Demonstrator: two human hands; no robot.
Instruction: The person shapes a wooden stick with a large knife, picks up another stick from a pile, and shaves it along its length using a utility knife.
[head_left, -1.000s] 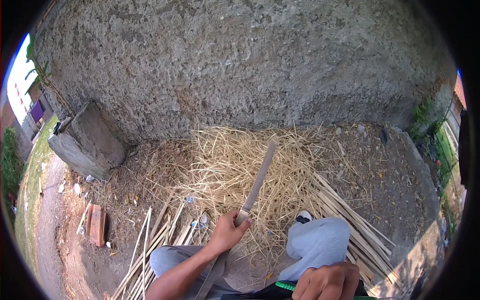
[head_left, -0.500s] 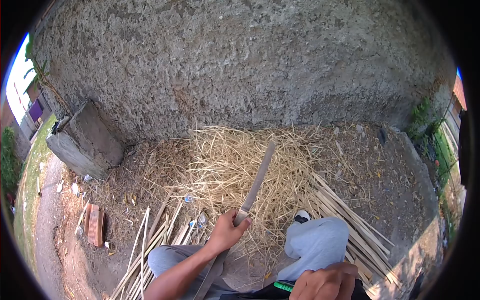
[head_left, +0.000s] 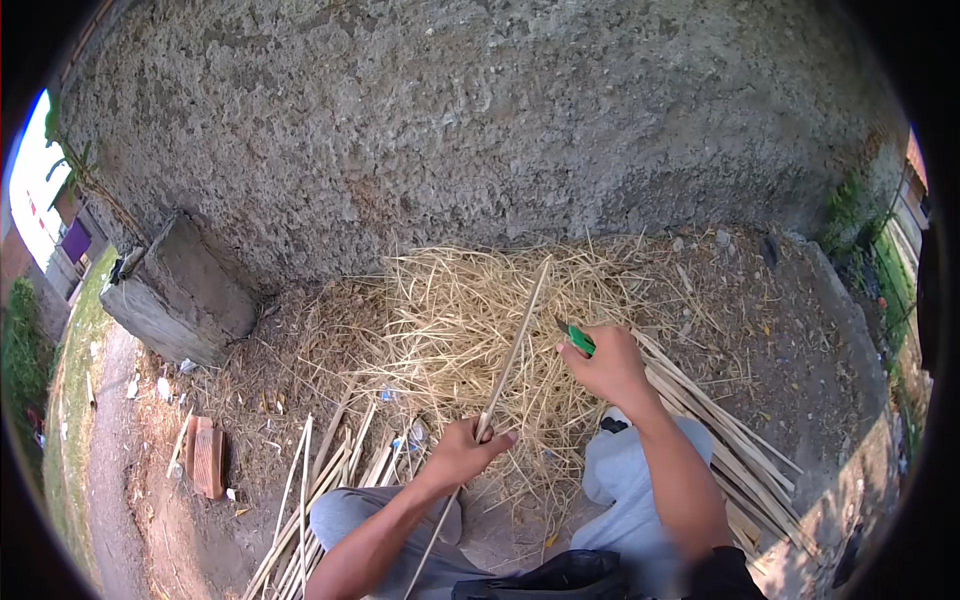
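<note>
My left hand (head_left: 465, 458) is closed round a long, thin bamboo slat (head_left: 518, 345). The slat slants up and away over the pile of shavings, with its lower end running down between my legs. It is turned edge-on to me. In my right hand (head_left: 612, 372) is a small knife with a green handle (head_left: 580, 340). Its short dark blade points left toward the upper part of the slat, with a gap between them. Pale, curled shavings (head_left: 450, 310) lie heaped beneath both hands.
Split slats lie in bundles at my left (head_left: 300, 535) and right (head_left: 735, 440). A rough wall (head_left: 480, 130) rises behind the shavings. A concrete block (head_left: 190, 290) and a reddish brick-like piece (head_left: 208, 460) are on the left.
My right hand has risen from my lap to beside the slat, now showing the green-handled knife. The slat has turned from its broad face to its narrow edge in my left hand.
</note>
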